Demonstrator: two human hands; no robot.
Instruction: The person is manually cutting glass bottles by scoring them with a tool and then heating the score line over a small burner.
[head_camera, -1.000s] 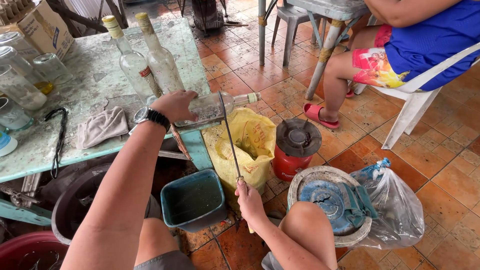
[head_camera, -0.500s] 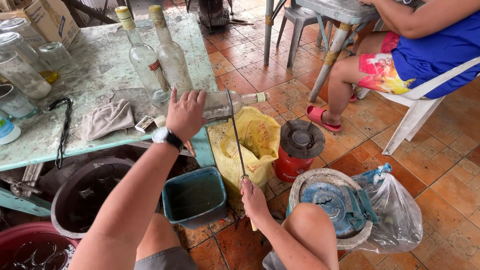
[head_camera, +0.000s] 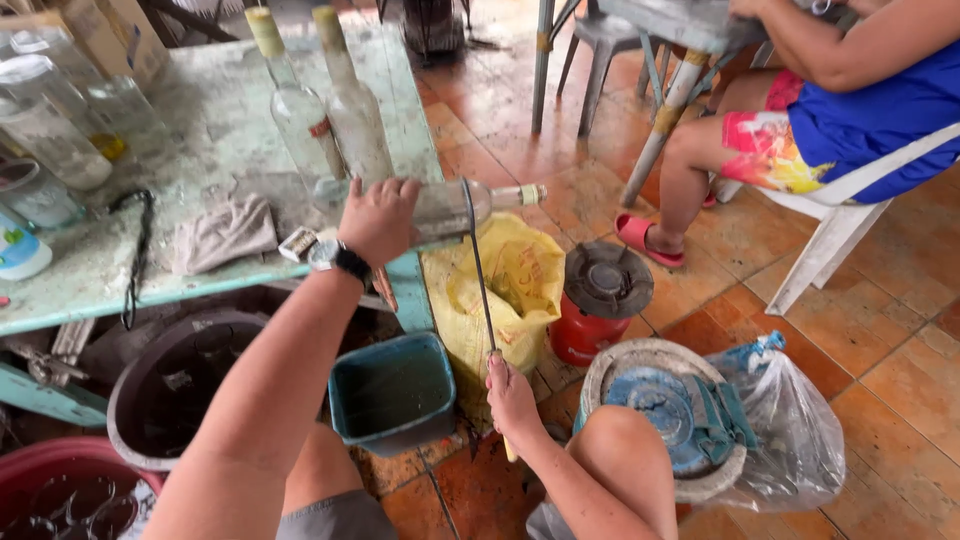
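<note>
My left hand (head_camera: 378, 218) grips a clear glass bottle (head_camera: 470, 205) lying on its side at the edge of the worn green table (head_camera: 200, 130), its neck sticking out past the table's corner. A black watch sits on that wrist. My right hand (head_camera: 510, 392) is lower, near my knee, and holds the wooden handle of a thin dark metal rod (head_camera: 478, 270). The rod rises steeply and its top end loops against the bottle's body. A teal square bucket (head_camera: 392, 392) stands on the floor below the bottle.
Two upright corked bottles (head_camera: 325, 110) stand behind my left hand, with a grey rag (head_camera: 222, 232) and jars further left. A yellow sack (head_camera: 505, 285), a red gas burner (head_camera: 600, 300), a bagged round basin (head_camera: 690, 420) and dark tubs lie around. A seated person (head_camera: 830, 100) is at right.
My left hand has stayed on the lying bottle. The rod and my right hand have kept their hold while the view shifted slightly.
</note>
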